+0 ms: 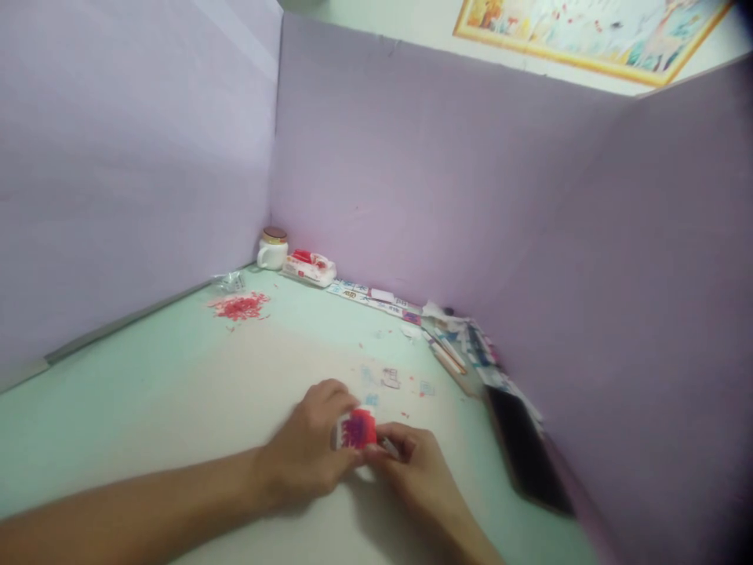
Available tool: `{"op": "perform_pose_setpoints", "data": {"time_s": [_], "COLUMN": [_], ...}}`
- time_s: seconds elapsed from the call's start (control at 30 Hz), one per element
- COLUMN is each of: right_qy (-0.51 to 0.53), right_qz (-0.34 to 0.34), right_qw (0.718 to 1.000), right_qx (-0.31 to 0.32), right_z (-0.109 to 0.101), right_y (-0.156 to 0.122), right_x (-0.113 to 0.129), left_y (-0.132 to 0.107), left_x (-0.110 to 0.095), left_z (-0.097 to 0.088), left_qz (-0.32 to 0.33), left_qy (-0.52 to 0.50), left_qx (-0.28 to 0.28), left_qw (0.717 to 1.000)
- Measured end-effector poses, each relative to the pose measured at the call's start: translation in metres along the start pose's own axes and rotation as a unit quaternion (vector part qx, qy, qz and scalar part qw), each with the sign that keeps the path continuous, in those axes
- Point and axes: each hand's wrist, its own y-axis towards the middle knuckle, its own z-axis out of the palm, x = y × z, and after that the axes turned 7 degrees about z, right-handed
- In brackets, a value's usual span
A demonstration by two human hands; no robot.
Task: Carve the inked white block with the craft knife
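Note:
Near the middle of the table, my left hand (pixel 314 443) is wrapped round a small white carved block (pixel 358 429), its face coloured red and purple like an inked stamp. Close against the block's right edge is my right hand (pixel 412 455), its fingers curled in a pinch. A thin pale thing (pixel 389 447) shows between those fingers, too blurred to name. Just beyond the block, small printed marks (pixel 390 378) in blue and purple lie on the pale table (pixel 235 392).
Red shavings (pixel 240 306) lie back left beside a clear plastic bag (pixel 229 281). A lidded white mug (pixel 272 249) and a tissue pack (pixel 309 268) stand at the corner. Marked strips (pixel 376 302), pens (pixel 447 353) and a dark phone-like slab (pixel 526 451) line the purple partition (pixel 441 173).

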Motion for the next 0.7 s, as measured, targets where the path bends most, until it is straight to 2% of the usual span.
{"op": "perform_pose_setpoints", "data": {"time_s": [0.1, 0.17, 0.27, 0.37, 0.5, 0.57, 0.7], "right_qy": [-0.031, -0.070, -0.153, -0.220, -0.290, -0.317, -0.371], "right_qz": [0.014, -0.005, -0.090, -0.197, -0.310, -0.342, -0.404], "right_qw": [0.999, 0.994, 0.975, 0.943, 0.895, 0.869, 0.797], "right_qx": [-0.042, -0.084, -0.132, -0.153, -0.140, -0.168, -0.254], "right_z": [0.001, -0.002, -0.007, -0.010, -0.009, -0.006, 0.000], "right_y": [0.000, 0.000, 0.000, -0.001, 0.000, 0.001, 0.003], "right_x": [-0.004, -0.010, -0.018, -0.025, -0.031, -0.033, -0.038], "left_y": [-0.001, -0.001, 0.002, 0.007, 0.013, 0.014, 0.012], "left_x": [0.000, -0.001, -0.005, -0.006, -0.006, -0.007, -0.007], "left_z": [0.002, 0.001, 0.000, -0.001, 0.000, -0.001, -0.001], "left_qz": [0.030, 0.028, -0.037, -0.127, -0.166, -0.183, -0.243], "left_qy": [-0.020, -0.039, -0.087, -0.203, -0.356, -0.370, -0.293], "left_qx": [-0.002, -0.020, -0.026, 0.012, 0.038, 0.042, 0.027], "left_qw": [0.999, 0.999, 0.995, 0.971, 0.919, 0.910, 0.924]}}
